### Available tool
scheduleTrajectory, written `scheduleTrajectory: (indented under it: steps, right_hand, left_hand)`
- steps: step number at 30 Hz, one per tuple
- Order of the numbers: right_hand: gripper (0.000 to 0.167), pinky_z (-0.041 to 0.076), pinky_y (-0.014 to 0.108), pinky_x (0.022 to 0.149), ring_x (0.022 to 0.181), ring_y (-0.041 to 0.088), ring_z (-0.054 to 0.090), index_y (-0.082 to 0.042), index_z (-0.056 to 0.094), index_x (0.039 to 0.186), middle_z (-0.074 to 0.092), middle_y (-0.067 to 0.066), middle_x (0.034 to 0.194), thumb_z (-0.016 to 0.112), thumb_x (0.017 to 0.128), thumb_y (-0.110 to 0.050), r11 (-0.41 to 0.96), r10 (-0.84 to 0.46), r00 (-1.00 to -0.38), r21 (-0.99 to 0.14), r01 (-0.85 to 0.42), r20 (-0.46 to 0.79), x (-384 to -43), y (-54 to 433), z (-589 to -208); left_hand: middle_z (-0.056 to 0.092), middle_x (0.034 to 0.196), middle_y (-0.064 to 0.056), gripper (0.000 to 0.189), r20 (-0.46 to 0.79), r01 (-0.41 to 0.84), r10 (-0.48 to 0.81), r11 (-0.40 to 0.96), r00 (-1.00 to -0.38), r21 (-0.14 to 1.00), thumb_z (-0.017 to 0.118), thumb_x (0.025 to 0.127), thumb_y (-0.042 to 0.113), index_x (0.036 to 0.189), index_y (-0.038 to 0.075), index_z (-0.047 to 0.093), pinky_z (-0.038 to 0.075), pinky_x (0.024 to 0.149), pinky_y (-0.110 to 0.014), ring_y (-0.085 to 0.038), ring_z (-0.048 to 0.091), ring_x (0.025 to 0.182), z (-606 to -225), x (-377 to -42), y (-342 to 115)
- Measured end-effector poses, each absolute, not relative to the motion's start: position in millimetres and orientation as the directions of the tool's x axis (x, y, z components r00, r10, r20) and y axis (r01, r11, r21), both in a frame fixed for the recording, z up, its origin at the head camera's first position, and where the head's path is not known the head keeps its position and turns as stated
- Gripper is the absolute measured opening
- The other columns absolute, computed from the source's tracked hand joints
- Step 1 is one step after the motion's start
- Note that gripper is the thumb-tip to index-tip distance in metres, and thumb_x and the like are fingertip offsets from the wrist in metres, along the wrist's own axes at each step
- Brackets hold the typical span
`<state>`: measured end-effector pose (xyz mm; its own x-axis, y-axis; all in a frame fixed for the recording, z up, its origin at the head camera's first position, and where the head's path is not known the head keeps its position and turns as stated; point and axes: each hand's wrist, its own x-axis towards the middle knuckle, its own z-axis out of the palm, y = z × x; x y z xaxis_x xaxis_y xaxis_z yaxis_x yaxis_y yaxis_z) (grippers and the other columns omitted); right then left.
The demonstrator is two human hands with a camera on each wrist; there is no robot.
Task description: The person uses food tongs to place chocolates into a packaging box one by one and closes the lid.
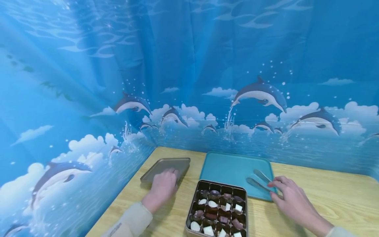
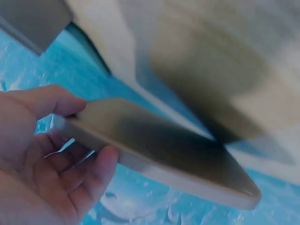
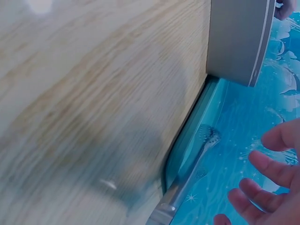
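Note:
My left hand (image 1: 164,186) grips the edge of a bronze-grey rectangular tin lid (image 1: 170,164) at the table's left side. In the left wrist view the thumb lies over the rim and fingers curl beneath the lid (image 2: 173,154), its far end close to the tabletop. My right hand (image 1: 291,199) hovers beside metal tongs (image 1: 259,181), its fingers relaxed and apart. The tongs lie on a teal tray (image 1: 225,164), handle end toward that hand. Between the hands stands a tin (image 1: 247,214) with dividers, each visible compartment holding dark, pinkish or white chocolates (image 1: 212,204).
The wooden table (image 1: 325,194) ends at the left and back against a blue curtain (image 1: 189,65) printed with dolphins and clouds. The tin's near end is cut off by the head view's bottom edge. The tin stands close in front of the tray.

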<state>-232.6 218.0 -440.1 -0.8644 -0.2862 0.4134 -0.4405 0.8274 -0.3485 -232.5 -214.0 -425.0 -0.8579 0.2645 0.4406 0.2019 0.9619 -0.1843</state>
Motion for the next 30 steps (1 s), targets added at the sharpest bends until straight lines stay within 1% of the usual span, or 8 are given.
scheduleTrajectory:
  steps: [3, 6, 9, 14, 20, 24, 26, 30]
  right_hand:
    - [0.020, 0.044, 0.069, 0.087, 0.114, 0.042, 0.057, -0.014, 0.074, 0.104, 0.065, 0.016, 0.122, 0.076, 0.084, -0.012, 0.812, -0.285, -0.855, -0.365, -0.456, 0.434, -231, 215, -440]
    - [0.020, 0.046, 0.066, 0.087, 0.113, 0.039, 0.057, -0.014, 0.074, 0.103, 0.065, 0.013, 0.119, 0.076, 0.084, -0.010, 0.796, -0.289, -0.845, -0.378, -0.473, 0.450, -229, 211, -439]
    - [0.020, 0.048, 0.063, 0.086, 0.111, 0.037, 0.058, -0.015, 0.074, 0.102, 0.066, 0.010, 0.117, 0.077, 0.083, -0.009, 0.787, -0.298, -0.828, -0.369, -0.495, 0.475, -229, 207, -437]
    - [0.021, 0.046, 0.063, 0.087, 0.112, 0.037, 0.057, -0.018, 0.073, 0.101, 0.065, 0.009, 0.118, 0.077, 0.082, -0.008, 0.765, -0.317, -0.795, -0.355, -0.537, 0.517, -227, 199, -430]
    - [0.027, 0.043, 0.066, 0.089, 0.113, 0.034, 0.057, -0.020, 0.072, 0.104, 0.064, 0.007, 0.122, 0.079, 0.080, -0.009, 0.725, -0.352, -0.742, -0.335, -0.602, 0.571, -217, 185, -419]
    - [0.030, 0.046, 0.062, 0.090, 0.115, 0.028, 0.058, -0.024, 0.072, 0.108, 0.063, 0.000, 0.123, 0.079, 0.082, -0.010, 0.686, -0.384, -0.711, -0.334, -0.647, 0.589, -208, 174, -406]
    - [0.032, 0.050, 0.056, 0.090, 0.114, 0.023, 0.059, -0.027, 0.071, 0.112, 0.062, -0.005, 0.124, 0.077, 0.085, -0.011, 0.667, -0.401, -0.701, -0.337, -0.665, 0.589, -204, 168, -399]
    - [0.031, 0.055, 0.044, 0.086, 0.113, 0.014, 0.060, -0.033, 0.064, 0.126, 0.060, -0.014, 0.126, 0.069, 0.096, -0.024, 0.634, -0.434, -0.730, -0.396, -0.664, 0.529, -196, 154, -385]
  left_hand:
    - [0.066, 0.076, -0.001, 0.020, 0.511, 0.189, 0.271, 0.960, -0.816, -0.207, 0.079, 0.076, 0.013, 0.087, 0.013, 0.062, 0.048, 0.045, -0.033, -0.016, 0.060, 0.059, -413, -233, -218]
    - [0.064, 0.070, 0.000, 0.019, 0.560, 0.193, 0.261, 0.965, -0.786, -0.180, 0.078, 0.082, 0.015, 0.088, 0.013, 0.059, 0.042, 0.041, -0.031, -0.015, 0.057, 0.053, -398, -232, -221]
    - [0.056, 0.062, 0.003, 0.019, 0.588, 0.208, 0.234, 0.972, -0.775, -0.112, 0.074, 0.087, 0.017, 0.085, 0.014, 0.055, 0.035, 0.040, -0.028, -0.012, 0.048, 0.047, -383, -228, -223]
    - [0.041, 0.057, 0.007, 0.017, 0.620, 0.227, 0.132, 0.971, -0.773, 0.077, 0.065, 0.094, 0.017, 0.084, 0.016, 0.051, 0.027, 0.040, -0.026, -0.008, 0.032, 0.043, -353, -214, -221]
    - [0.045, 0.061, 0.003, 0.012, 0.645, 0.315, 0.019, 0.884, -0.764, 0.347, 0.059, 0.099, 0.017, 0.089, 0.013, 0.053, 0.033, 0.043, -0.026, -0.009, 0.035, 0.045, -312, -196, -219]
    - [0.051, 0.068, -0.001, 0.013, 0.596, 0.368, -0.043, 0.750, -0.802, 0.550, 0.061, 0.101, 0.019, 0.091, 0.014, 0.054, 0.039, 0.047, -0.027, -0.012, 0.041, 0.050, -294, -185, -218]
    - [0.054, 0.071, -0.003, 0.013, 0.554, 0.377, -0.060, 0.671, -0.830, 0.638, 0.062, 0.101, 0.020, 0.092, 0.013, 0.056, 0.043, 0.050, -0.027, -0.015, 0.045, 0.054, -288, -181, -217]
    - [0.056, 0.074, -0.009, 0.014, 0.424, 0.343, -0.047, 0.512, -0.904, 0.787, 0.062, 0.101, 0.021, 0.096, 0.008, 0.057, 0.053, 0.059, -0.030, -0.020, 0.056, 0.064, -281, -176, -212]
